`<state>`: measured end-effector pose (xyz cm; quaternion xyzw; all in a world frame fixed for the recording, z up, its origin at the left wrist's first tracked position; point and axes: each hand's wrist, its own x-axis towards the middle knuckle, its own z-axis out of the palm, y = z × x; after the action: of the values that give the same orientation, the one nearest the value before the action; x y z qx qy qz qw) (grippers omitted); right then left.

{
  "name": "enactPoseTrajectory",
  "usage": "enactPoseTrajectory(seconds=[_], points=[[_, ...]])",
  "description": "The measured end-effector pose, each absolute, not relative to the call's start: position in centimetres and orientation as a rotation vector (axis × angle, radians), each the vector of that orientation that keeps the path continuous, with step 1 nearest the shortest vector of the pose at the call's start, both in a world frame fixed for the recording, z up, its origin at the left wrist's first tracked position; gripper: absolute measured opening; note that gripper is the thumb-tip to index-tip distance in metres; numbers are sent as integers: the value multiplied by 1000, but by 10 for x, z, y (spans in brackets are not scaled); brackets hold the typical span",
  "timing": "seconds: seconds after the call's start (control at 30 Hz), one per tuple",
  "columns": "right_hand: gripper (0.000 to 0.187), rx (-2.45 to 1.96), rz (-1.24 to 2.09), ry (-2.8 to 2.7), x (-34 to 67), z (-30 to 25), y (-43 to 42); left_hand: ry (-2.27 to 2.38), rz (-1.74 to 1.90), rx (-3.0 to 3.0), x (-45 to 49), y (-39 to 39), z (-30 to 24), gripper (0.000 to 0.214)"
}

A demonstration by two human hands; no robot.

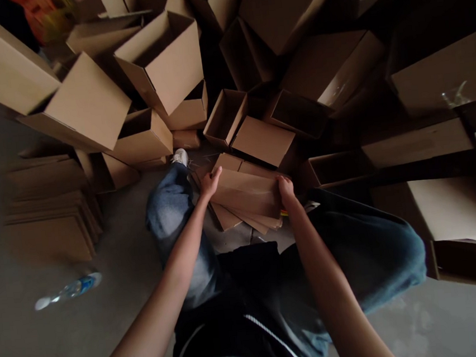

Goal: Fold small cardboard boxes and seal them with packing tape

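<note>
The left hand (210, 184) lies against one edge of a fanned stack of flattened cardboard box blanks (243, 196), fingers together and straight; the right hand (287, 191) curls over the opposite edge, gripping, thumb hidden; the stack sits just beyond the person's knees; open cardboard boxes (159, 57) crowd ahead; a flat cardboard pile (46, 219) and plastic water bottle (70, 290) lie on the concrete floor (27, 345).

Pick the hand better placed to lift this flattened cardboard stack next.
Probably the right hand: its fingers curl over the edge of the flattened cardboard stack, while the left hand lies flatter near the stack's other side.
</note>
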<state>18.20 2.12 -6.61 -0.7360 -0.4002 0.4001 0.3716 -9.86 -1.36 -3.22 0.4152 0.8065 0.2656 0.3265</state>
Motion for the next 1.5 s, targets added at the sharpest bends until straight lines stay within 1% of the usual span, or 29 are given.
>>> enactPoseTrajectory(seconds=[0.13, 0.23, 0.47, 0.77, 1.17, 1.37, 1.5], points=[[30, -2029, 1064, -1022, 184, -64, 22, 2096, 701, 1033, -99, -12, -30, 58], [33, -2083, 1027, -1045, 184, -62, 20, 2105, 705, 1029, -98, -12, -30, 56], [39, -2084, 900, -1074, 176, -56, 15, 2154, 698, 1085, -97, -13, -31, 59], [43, -2075, 883, -1095, 174, -51, 13, 2205, 684, 1127, -96, -14, -29, 63], [38, -2064, 877, -1090, 174, -49, 12, 2161, 741, 1080, -95, -16, -27, 59], [37, -2052, 875, -1073, 175, -52, 13, 2160, 741, 1088, -95, -16, -28, 60], [39, -2051, 862, -1089, 176, -55, 13, 2159, 734, 1082, -96, -16, -29, 63]])
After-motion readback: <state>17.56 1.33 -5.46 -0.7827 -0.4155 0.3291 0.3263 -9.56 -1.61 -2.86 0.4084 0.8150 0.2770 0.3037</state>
